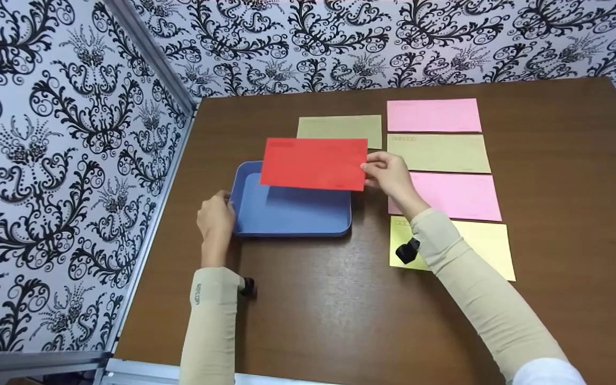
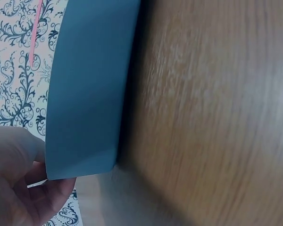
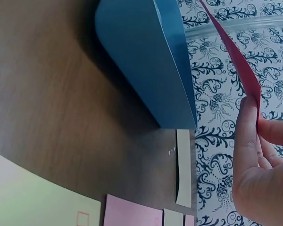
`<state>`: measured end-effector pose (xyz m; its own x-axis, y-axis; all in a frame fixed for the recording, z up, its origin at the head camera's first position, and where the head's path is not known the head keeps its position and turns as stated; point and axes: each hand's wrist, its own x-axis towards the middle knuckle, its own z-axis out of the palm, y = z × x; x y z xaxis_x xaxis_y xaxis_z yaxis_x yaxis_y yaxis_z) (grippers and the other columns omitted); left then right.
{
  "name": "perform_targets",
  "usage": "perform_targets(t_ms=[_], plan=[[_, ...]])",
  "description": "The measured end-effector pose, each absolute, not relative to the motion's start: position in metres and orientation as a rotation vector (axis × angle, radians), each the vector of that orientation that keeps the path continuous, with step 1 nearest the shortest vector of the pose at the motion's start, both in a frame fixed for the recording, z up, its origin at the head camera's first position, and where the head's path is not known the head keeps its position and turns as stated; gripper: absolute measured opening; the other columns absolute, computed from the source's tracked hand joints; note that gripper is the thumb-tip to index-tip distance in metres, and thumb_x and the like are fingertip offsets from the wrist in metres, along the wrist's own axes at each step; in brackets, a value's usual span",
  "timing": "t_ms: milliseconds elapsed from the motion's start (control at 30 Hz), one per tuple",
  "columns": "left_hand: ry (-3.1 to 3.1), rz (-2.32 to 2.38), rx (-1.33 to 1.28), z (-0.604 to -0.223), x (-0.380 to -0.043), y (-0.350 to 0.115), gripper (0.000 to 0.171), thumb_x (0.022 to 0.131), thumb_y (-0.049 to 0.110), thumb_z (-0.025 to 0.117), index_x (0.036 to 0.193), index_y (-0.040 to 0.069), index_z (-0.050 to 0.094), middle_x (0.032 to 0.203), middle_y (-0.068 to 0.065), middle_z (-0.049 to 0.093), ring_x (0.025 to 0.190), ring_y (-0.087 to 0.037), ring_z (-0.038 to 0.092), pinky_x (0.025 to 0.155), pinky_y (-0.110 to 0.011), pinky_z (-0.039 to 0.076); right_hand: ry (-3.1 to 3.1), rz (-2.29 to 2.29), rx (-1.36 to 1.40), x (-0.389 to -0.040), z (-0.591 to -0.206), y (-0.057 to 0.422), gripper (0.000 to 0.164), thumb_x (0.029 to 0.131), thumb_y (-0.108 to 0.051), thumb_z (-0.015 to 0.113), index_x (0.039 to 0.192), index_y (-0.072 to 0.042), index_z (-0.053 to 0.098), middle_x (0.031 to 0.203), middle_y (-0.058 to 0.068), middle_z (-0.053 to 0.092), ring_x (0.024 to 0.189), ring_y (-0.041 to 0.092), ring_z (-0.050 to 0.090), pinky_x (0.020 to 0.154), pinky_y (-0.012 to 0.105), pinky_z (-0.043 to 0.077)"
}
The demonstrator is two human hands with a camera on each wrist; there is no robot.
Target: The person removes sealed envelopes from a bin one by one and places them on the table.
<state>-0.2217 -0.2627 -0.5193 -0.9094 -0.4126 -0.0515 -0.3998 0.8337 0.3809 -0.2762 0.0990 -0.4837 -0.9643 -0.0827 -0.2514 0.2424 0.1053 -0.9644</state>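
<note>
My right hand (image 1: 391, 174) pinches the right edge of a red envelope (image 1: 313, 164), which is raised above a blue tray (image 1: 292, 233). In the right wrist view the red envelope (image 3: 236, 59) appears nearly edge-on between thumb and fingers. At the tray's left side, my left hand (image 1: 216, 216) holds the wall, its fingers bent around the edge beside a corner, as the left wrist view of the tray (image 2: 89, 89) shows. The envelope hides the tray's far right part; the bare inside of the tray shows below it.
A tan envelope (image 1: 340, 126) lies behind the tray, partly covered by the red one. To the right runs a column: pink (image 1: 433, 115), tan (image 1: 439, 153), pink (image 1: 463, 195) and yellow (image 1: 484, 246) envelopes. Patterned walls (image 1: 340, 43) bound the brown table (image 1: 308, 310) at the back and left.
</note>
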Motion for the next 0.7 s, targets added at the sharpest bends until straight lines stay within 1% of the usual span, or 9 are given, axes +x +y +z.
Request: perform_targets(t_ms=[200, 367, 400, 567, 633, 700], plan=[[-2.978, -0.585, 0.640, -0.517, -0.217, -0.271, 0.029, 0.099, 0.021, 0.056, 0.125, 0.015, 0.068, 0.123, -0.021, 0.069, 0.107, -0.048, 0.066, 0.087, -0.058, 0.053, 2.145, -1.946, 0.174, -0.280, -0.480, 0.107, 0.032, 0.097, -0.007, 0.060, 0.127, 0.006, 0.056, 0.097, 0.000, 0.067, 0.073, 0.003, 0.067, 0.078, 0.024, 0.060], [-2.979, -0.583, 0.623, -0.514, -0.214, -0.278, 0.029, 0.099, 0.021, 0.055, 0.124, 0.016, 0.068, 0.122, -0.021, 0.070, 0.106, -0.048, 0.066, 0.086, -0.059, 0.052, 2.156, -1.954, 0.179, -0.282, -0.481, 0.112, 0.033, 0.097, -0.008, 0.060, 0.127, 0.007, 0.056, 0.094, -0.004, 0.066, 0.071, 0.001, 0.067, 0.076, 0.023, 0.060], [-2.982, -0.578, 0.618, -0.514, -0.213, -0.279, 0.029, 0.099, 0.021, 0.055, 0.125, 0.016, 0.068, 0.122, -0.020, 0.070, 0.106, -0.048, 0.066, 0.086, -0.058, 0.052, 2.156, -1.957, 0.182, -0.283, -0.482, 0.113, 0.033, 0.097, -0.007, 0.060, 0.127, 0.006, 0.056, 0.093, -0.004, 0.065, 0.071, 0.001, 0.066, 0.075, 0.023, 0.060], [-2.998, -0.570, 0.588, -0.509, -0.213, -0.286, 0.029, 0.099, 0.020, 0.056, 0.125, 0.018, 0.068, 0.122, -0.014, 0.072, 0.106, -0.047, 0.067, 0.086, -0.059, 0.052, 2.132, -1.976, 0.202, -0.285, -0.482, 0.118, 0.035, 0.098, -0.007, 0.059, 0.129, 0.008, 0.054, 0.089, -0.009, 0.065, 0.074, -0.001, 0.066, 0.080, 0.025, 0.060], [-3.007, -0.568, 0.566, -0.507, -0.213, -0.288, 0.029, 0.099, 0.020, 0.056, 0.125, 0.018, 0.068, 0.122, -0.012, 0.072, 0.107, -0.047, 0.067, 0.086, -0.058, 0.052, 2.125, -1.985, 0.211, -0.286, -0.483, 0.121, 0.035, 0.098, -0.007, 0.059, 0.130, 0.009, 0.054, 0.087, -0.010, 0.065, 0.073, 0.000, 0.066, 0.078, 0.023, 0.060], [-3.020, -0.557, 0.540, -0.503, -0.215, -0.290, 0.028, 0.099, 0.020, 0.055, 0.124, 0.018, 0.068, 0.121, -0.013, 0.072, 0.107, -0.047, 0.066, 0.086, -0.058, 0.052, 2.123, -1.987, 0.225, -0.287, -0.483, 0.124, 0.036, 0.098, -0.006, 0.058, 0.131, 0.008, 0.054, 0.086, -0.011, 0.065, 0.073, 0.000, 0.065, 0.073, 0.020, 0.059]])
